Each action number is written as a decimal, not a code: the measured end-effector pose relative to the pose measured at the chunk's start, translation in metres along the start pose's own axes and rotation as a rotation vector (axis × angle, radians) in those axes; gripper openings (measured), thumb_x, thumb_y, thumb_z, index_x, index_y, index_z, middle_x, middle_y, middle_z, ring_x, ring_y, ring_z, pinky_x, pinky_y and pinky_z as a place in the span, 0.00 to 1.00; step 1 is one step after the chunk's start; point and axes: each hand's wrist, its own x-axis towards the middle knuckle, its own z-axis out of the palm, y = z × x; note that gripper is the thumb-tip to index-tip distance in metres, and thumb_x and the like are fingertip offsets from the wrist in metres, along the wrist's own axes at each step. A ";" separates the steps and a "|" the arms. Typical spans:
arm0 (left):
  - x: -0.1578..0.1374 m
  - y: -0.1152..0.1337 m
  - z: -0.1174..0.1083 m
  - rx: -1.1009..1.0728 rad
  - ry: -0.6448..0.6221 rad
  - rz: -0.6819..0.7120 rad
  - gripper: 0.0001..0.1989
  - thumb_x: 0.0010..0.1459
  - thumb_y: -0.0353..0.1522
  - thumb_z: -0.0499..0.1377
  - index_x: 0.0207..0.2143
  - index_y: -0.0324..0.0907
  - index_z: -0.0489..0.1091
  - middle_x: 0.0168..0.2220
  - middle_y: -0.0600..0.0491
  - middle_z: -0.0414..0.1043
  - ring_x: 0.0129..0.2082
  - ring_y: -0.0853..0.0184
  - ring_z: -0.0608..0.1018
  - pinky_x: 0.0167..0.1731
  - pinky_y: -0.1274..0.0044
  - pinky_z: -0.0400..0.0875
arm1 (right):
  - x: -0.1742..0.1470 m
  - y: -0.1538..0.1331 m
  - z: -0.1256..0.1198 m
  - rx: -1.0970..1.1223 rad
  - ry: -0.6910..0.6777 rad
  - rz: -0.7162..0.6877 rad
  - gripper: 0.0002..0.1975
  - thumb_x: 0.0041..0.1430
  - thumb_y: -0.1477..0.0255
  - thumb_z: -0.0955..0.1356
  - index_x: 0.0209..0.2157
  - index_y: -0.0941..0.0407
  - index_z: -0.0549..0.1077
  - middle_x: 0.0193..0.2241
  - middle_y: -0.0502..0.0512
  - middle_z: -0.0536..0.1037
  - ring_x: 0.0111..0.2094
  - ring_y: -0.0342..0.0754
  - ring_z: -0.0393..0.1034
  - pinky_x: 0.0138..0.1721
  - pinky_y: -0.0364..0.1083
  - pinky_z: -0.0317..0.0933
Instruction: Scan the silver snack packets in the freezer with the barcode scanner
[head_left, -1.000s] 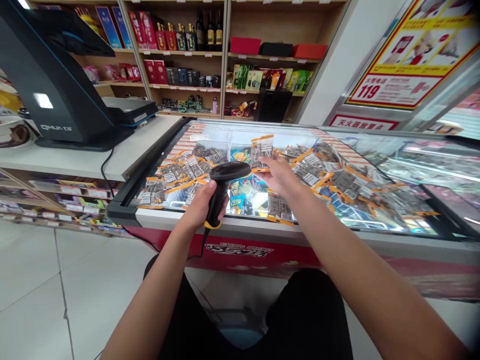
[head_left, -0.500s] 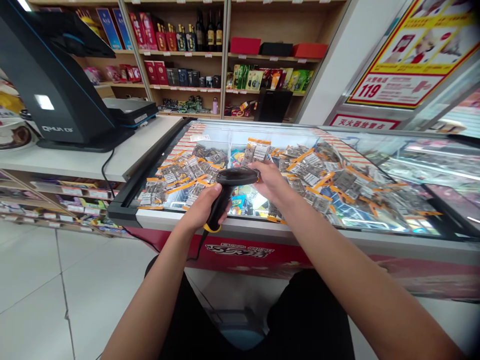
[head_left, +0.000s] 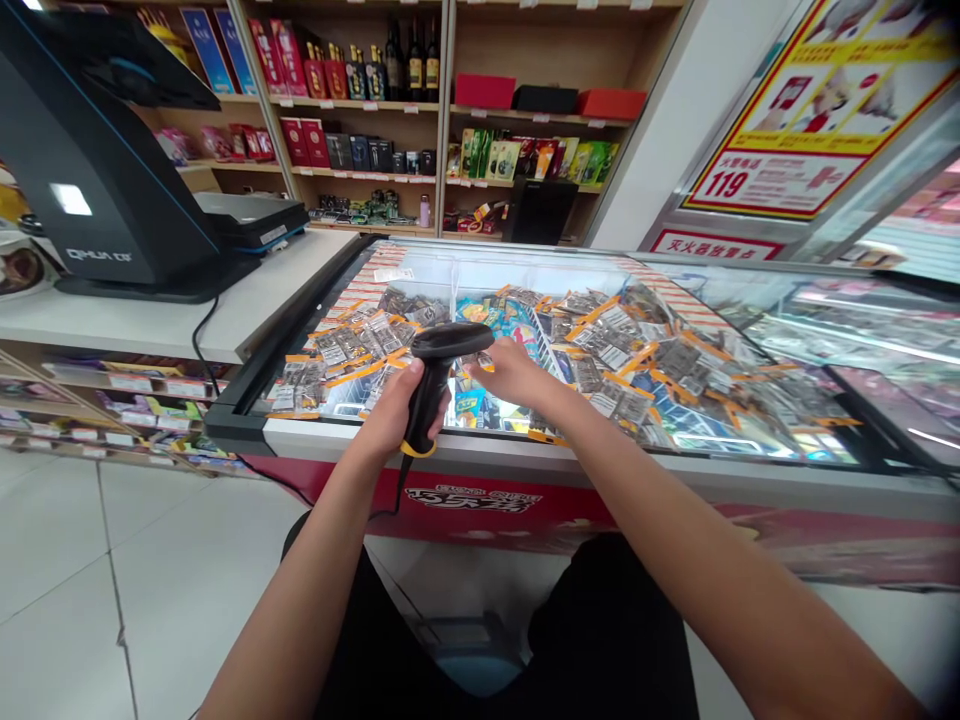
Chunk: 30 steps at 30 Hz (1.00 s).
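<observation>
My left hand (head_left: 397, 405) is wrapped round the handle of a black barcode scanner (head_left: 431, 385) with a yellow-trimmed base. The scanner is upright above the near edge of a glass-topped chest freezer (head_left: 300, 435), its cable hanging down. My right hand (head_left: 510, 372) is just right of the scanner's head, fingers curled in and partly hidden by it. What those fingers hold, if anything, I cannot make out. Small clear packets with orange edges lie on the glass in a left pile (head_left: 360, 345) and a larger right pile (head_left: 637, 345).
Blue packages (head_left: 480, 312) show through the glass between the piles. A black checkout terminal (head_left: 135, 230) and a scale (head_left: 251, 218) stand on the white counter (head_left: 150, 320) at left. Stocked shelves (head_left: 360, 178) line the back. A dark flat device (head_left: 885, 410) lies on the freezer's right.
The packet that my right hand held up beyond the scanner no longer shows there. My right hand has drawn nearer and lower, to the scanner's side. The view has shifted slightly.
</observation>
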 end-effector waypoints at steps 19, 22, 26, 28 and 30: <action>-0.001 0.002 -0.001 -0.007 -0.009 0.019 0.40 0.59 0.70 0.66 0.43 0.41 0.73 0.25 0.58 0.73 0.13 0.73 0.68 0.15 0.77 0.60 | -0.055 0.046 -0.100 -0.222 -0.452 0.211 0.39 0.51 0.51 0.85 0.61 0.53 0.85 0.66 0.71 0.82 0.72 0.82 0.72 0.67 0.73 0.73; -0.002 0.002 -0.001 -0.009 -0.015 0.028 0.40 0.60 0.70 0.66 0.43 0.41 0.73 0.24 0.58 0.73 0.13 0.73 0.68 0.15 0.77 0.60 | -0.053 0.044 -0.092 -0.085 -0.351 0.213 0.38 0.52 0.54 0.85 0.62 0.53 0.83 0.67 0.70 0.82 0.68 0.78 0.77 0.68 0.70 0.74; -0.003 -0.001 -0.004 0.013 -0.061 0.026 0.39 0.63 0.69 0.64 0.44 0.40 0.74 0.24 0.57 0.74 0.13 0.72 0.68 0.15 0.77 0.61 | -0.040 0.032 -0.075 0.240 0.070 0.335 0.35 0.66 0.56 0.79 0.69 0.55 0.77 0.74 0.71 0.74 0.58 0.70 0.84 0.56 0.65 0.83; -0.003 -0.002 -0.005 0.016 -0.092 0.030 0.37 0.64 0.68 0.64 0.42 0.41 0.74 0.24 0.56 0.74 0.13 0.72 0.69 0.14 0.77 0.60 | -0.033 0.027 -0.068 0.374 0.247 0.356 0.32 0.67 0.58 0.78 0.68 0.54 0.76 0.74 0.70 0.74 0.52 0.65 0.86 0.46 0.61 0.86; -0.003 -0.002 -0.007 0.023 -0.125 0.033 0.36 0.64 0.67 0.66 0.40 0.41 0.73 0.24 0.56 0.74 0.13 0.72 0.69 0.14 0.78 0.59 | -0.028 0.023 -0.063 0.448 0.325 0.330 0.30 0.65 0.58 0.79 0.65 0.53 0.78 0.69 0.67 0.78 0.48 0.62 0.86 0.41 0.57 0.86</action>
